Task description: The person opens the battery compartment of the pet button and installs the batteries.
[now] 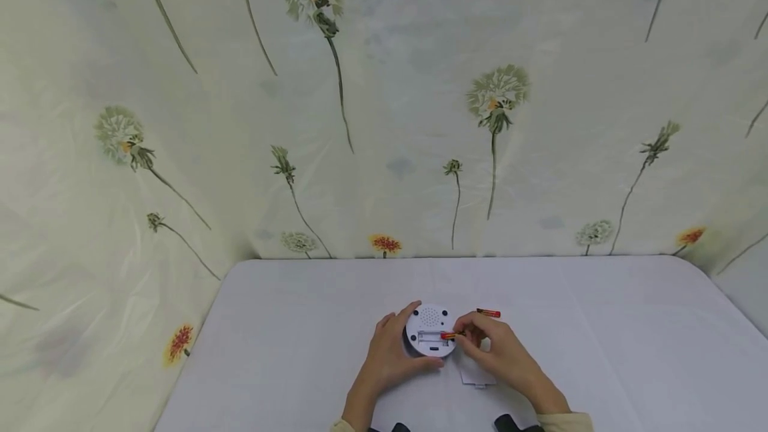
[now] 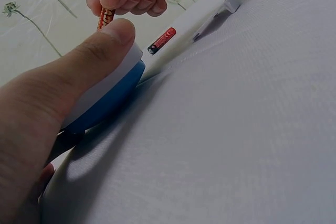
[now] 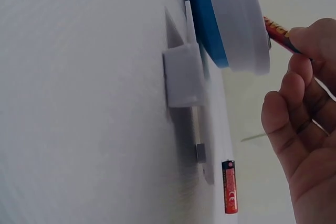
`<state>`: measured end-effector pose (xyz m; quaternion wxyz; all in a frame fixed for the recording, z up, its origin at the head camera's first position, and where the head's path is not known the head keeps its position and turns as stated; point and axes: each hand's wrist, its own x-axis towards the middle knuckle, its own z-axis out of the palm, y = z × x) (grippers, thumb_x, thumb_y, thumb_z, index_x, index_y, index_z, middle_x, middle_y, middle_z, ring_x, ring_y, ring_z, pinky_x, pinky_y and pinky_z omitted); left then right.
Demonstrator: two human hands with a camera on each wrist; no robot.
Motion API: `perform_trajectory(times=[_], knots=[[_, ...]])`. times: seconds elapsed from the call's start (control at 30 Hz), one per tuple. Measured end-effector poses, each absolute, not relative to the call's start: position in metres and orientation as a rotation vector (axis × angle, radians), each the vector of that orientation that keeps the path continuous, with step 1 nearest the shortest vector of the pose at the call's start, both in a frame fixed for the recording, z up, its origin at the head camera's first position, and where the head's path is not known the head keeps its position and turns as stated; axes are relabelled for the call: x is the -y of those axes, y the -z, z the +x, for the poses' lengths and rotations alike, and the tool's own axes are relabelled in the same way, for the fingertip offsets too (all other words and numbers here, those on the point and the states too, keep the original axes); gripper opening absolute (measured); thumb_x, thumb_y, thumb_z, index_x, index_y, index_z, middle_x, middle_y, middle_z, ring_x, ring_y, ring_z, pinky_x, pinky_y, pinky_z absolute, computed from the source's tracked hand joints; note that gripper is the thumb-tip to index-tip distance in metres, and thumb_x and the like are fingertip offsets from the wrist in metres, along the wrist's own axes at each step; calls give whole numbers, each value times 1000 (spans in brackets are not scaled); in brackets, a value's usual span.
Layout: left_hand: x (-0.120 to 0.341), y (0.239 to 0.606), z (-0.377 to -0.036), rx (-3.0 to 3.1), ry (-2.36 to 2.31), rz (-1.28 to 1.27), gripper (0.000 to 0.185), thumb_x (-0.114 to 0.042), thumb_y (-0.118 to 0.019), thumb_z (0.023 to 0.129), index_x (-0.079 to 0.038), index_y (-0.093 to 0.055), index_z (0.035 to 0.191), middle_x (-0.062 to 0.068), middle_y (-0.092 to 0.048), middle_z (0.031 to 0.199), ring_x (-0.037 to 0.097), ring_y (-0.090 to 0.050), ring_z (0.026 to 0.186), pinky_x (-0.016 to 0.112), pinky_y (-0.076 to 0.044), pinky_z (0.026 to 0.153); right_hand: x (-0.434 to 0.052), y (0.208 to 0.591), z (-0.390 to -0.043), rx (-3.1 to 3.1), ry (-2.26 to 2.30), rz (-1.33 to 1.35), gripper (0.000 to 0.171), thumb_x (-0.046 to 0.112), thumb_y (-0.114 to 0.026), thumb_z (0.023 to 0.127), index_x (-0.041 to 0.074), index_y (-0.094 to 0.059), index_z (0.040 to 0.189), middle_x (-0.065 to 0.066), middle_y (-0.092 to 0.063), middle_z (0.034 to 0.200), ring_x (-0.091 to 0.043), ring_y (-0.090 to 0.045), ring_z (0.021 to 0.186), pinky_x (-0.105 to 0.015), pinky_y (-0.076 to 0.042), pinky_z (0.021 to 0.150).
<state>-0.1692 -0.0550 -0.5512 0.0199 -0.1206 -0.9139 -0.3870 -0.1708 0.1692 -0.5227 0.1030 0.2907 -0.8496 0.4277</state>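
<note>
A round white-and-blue device [image 1: 429, 316] is tilted with its underside up, showing a speaker grille, dark feet and a battery compartment [image 1: 429, 337]. My left hand [image 1: 389, 351] grips it by the rim, thumb on the near side and fingers round the far side. Between the thumb and fingers of my right hand [image 1: 503, 355] is a red-and-black battery [image 3: 279, 32], with one end at the right part of the compartment. How far the battery sits inside cannot be told. In the left wrist view, my left thumb [image 2: 100, 51] covers part of the underside.
A second red-and-black battery [image 1: 489, 313] lies on the white tablecloth [image 1: 288, 352] beyond my right hand. The white battery cover [image 1: 478, 375] lies below that hand, partly hidden by it. A flower-printed curtain [image 1: 408, 119] hangs behind the table. Dark objects [image 1: 509, 423] show at the bottom edge.
</note>
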Motion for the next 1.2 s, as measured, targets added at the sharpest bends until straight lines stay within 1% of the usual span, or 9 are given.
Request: perform_trajectory(times=[0.13,0.33,0.53,0.7,0.97,1.2], knots=[[55,551,-169,2834,1194,-374,101,-71,-74,57,-38,-34,143,-6,-52,139,27,-44,131,49,-34,108,-168,524,-170,2501,-1256,862,23,8,-72,82,21,-60,96,16,-51,76,2,-49,66,-17,-45,56],[55,552,-170,2832,1179,-396,101,-71,-74,57,-36,-34,143,-7,-51,140,21,-47,129,46,-32,110,-164,524,-169,2571,-1245,787,24,9,-74,80,23,-60,95,17,-51,75,2,-48,65,-17,-45,55],[55,552,-168,2836,1190,-373,101,-70,-75,57,-37,-34,143,-6,-51,140,27,-44,131,49,-34,108,-160,524,-167,2628,-1200,729,25,10,-75,79,24,-62,94,16,-50,74,2,-48,66,-17,-45,56],[55,551,-168,2834,1183,-371,101,-70,-75,57,-37,-34,143,-6,-51,140,28,-44,130,50,-35,107,-160,523,-166,2619,-1179,732,25,11,-76,78,25,-63,94,17,-50,74,3,-48,66,-16,-45,56],[55,551,-168,2838,1184,-357,102,-71,-74,56,-37,-34,143,-5,-51,140,30,-44,130,51,-37,105,-159,522,-167,2641,-1138,747,23,12,-75,80,24,-65,96,19,-53,78,4,-49,68,-17,-47,59],[54,550,-168,2846,1210,-359,104,-73,-73,55,-36,-33,144,-6,-50,140,26,-43,130,50,-36,106,-160,523,-166,2600,-1114,812,21,11,-72,82,23,-68,99,17,-58,84,5,-49,70,-16,-48,61]])
